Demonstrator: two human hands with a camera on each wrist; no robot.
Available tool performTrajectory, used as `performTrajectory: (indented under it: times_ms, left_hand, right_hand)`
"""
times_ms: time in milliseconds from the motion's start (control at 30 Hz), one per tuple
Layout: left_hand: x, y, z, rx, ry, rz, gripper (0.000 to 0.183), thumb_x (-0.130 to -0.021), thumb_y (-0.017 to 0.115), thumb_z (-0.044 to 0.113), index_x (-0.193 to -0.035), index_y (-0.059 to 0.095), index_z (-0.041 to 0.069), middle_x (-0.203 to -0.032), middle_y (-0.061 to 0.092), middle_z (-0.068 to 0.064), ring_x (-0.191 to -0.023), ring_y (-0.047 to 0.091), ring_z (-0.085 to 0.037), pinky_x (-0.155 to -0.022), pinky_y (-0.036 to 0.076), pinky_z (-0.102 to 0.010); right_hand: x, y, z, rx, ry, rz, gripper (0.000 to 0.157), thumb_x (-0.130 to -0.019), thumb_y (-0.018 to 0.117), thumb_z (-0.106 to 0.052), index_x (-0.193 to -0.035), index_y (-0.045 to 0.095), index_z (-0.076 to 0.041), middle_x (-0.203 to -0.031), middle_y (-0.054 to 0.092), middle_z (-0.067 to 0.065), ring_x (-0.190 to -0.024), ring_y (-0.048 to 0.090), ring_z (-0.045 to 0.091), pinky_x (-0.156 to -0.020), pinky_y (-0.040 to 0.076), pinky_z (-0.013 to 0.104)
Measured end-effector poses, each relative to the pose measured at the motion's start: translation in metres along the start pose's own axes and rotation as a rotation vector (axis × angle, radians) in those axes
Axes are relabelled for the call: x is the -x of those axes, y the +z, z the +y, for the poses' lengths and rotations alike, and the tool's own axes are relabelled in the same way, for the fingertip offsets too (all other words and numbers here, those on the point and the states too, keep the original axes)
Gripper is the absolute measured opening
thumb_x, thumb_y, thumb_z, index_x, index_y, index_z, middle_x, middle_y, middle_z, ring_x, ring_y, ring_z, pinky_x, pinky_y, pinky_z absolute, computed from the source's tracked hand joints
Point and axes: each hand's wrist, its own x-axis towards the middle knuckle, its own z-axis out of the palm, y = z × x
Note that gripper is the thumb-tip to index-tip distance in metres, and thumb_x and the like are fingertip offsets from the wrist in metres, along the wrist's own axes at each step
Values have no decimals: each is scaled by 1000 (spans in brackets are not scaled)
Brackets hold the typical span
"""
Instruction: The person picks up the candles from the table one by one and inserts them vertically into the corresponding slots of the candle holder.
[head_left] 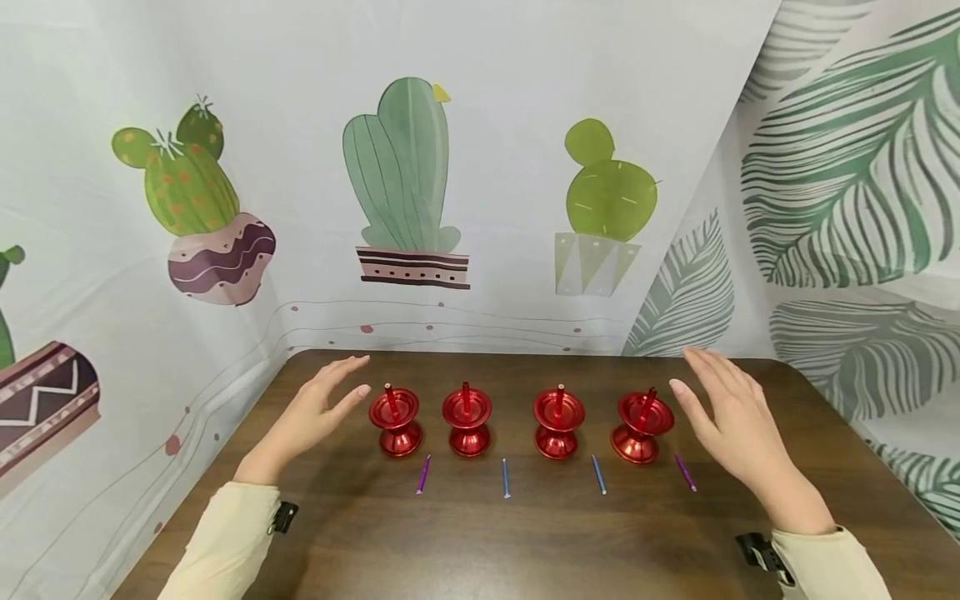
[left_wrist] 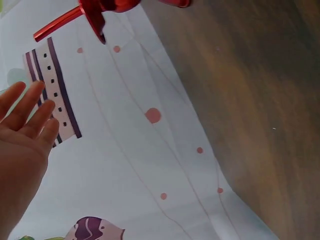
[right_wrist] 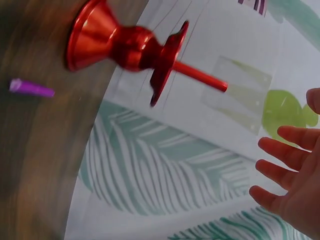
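Note:
Several red metallic candle holders stand in a row on the table, each with an upright red tube rising from its dish. My left hand (head_left: 307, 421) hovers beside the leftmost holder (head_left: 400, 439), fingers extended and touching nothing. To the right of the rightmost holder (head_left: 636, 446), my right hand (head_left: 742, 425) is raised with fingers spread apart, also holding nothing. Between these stand two more holders, the inner left (head_left: 468, 442) and the inner right (head_left: 557, 442). In the right wrist view, the right hand (right_wrist: 300, 172) is apart from the nearest holder (right_wrist: 132, 47).
Thin candle-like sticks lie before the holders: a purple one (head_left: 423, 474) at left, two blue ones, one (head_left: 506, 477) beside the other (head_left: 598, 475), and a purple one (head_left: 686, 472) at right. Behind the brown table (head_left: 480, 542) hangs a white cloth (head_left: 510, 167) with printed cacti.

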Motion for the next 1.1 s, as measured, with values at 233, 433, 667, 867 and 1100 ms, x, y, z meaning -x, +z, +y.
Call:
performTrajectory:
  times_ms: [233,433,667,867,1100]
  left_hand:
    - [-2,7,-14,80,15,-113,49,-92,66,17,-138,50,9,-139,52,-11,-131,43,-32,-103,36,-55]
    - [-6,14,-25,181,-42,-225,51,-91,68,26,-137,52,11,-137,53,-10,-131,44,-33,-103,36,-59]
    - [-7,22,-33,239,-83,-295,52,-89,70,28,-134,54,10,-136,54,-10,-132,41,-35,-105,30,-62]
    - [-5,25,-41,235,-117,-346,53,-90,69,27,-135,52,5,-137,53,-16,-132,38,-41,-104,28,-66]
    - [-6,25,-46,253,-149,-381,56,-90,69,28,-137,51,6,-140,51,-16,-134,36,-40,-104,26,-66]
  right_hand:
    - [-10,11,-18,-52,-21,0,50,-96,58,-25,-140,48,-4,-136,51,22,-129,39,43,-102,27,63]
    - [-17,20,-31,-93,-23,-4,52,-95,59,-24,-142,46,-7,-137,50,21,-131,38,42,-101,28,63]
    - [-21,28,-45,-128,-42,-19,53,-94,61,-22,-142,46,-6,-139,49,21,-133,37,40,-104,27,62]
    - [-29,35,-62,-158,-98,-13,52,-94,61,-20,-141,46,-4,-139,50,19,-132,38,39,-104,28,61]
    - [-40,40,-83,-199,-125,-32,53,-95,59,-23,-144,44,-8,-141,49,14,-134,37,34,-104,28,61]
